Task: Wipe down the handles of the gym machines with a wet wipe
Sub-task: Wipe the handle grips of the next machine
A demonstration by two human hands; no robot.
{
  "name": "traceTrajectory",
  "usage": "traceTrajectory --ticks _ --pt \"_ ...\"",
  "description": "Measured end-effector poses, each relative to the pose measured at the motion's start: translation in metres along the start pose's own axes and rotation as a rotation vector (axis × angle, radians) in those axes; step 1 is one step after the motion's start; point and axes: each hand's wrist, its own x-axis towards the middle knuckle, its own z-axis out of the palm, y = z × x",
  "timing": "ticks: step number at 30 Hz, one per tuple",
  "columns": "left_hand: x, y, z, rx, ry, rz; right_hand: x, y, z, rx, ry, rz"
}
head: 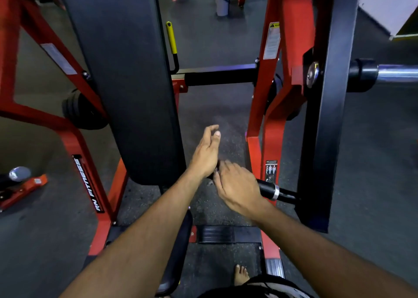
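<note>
- Head view: the red machine frame (267,107) fills the picture, its uprights rising at the left and right edges.
- A tall black back pad (126,82) stands left of centre, from the top edge down to mid-frame.
- A black upright beam (325,116) runs down the right side, with a chrome bar (398,72) jutting to the right edge.
- A pale bin (222,3) stands on the floor at top centre; what it holds cannot be told.
- The black handle (274,190), with a silver ring, sticks out horizontally just right of centre.
- The right hand (237,186) lies over the handle's near end, fingers loosely curved over it; whether they grip it cannot be told.
- The left hand (207,152) hovers just beside it, fingers relaxed, thumb and forefinger nearly meeting.
- No wipe can be made out in either hand.
</note>
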Motion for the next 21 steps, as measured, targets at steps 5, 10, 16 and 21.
traceTrajectory --ticks 5,10,16,21 --pt "-0.001 -0.004 0.002 0.049 0.090 0.056 0.035 0.017 -0.008 0.230 -0.253 0.056" --pt "-0.007 -0.002 0.000 0.192 0.141 0.156 0.020 0.052 -0.001 0.361 -0.296 -0.090" --pt "-0.003 -0.006 0.002 0.185 0.130 0.147 -0.024 0.101 -0.014 0.522 -0.411 0.164" --pt "-0.004 -0.006 0.003 0.166 0.120 0.138 0.008 0.081 -0.023 0.579 -0.687 0.396"
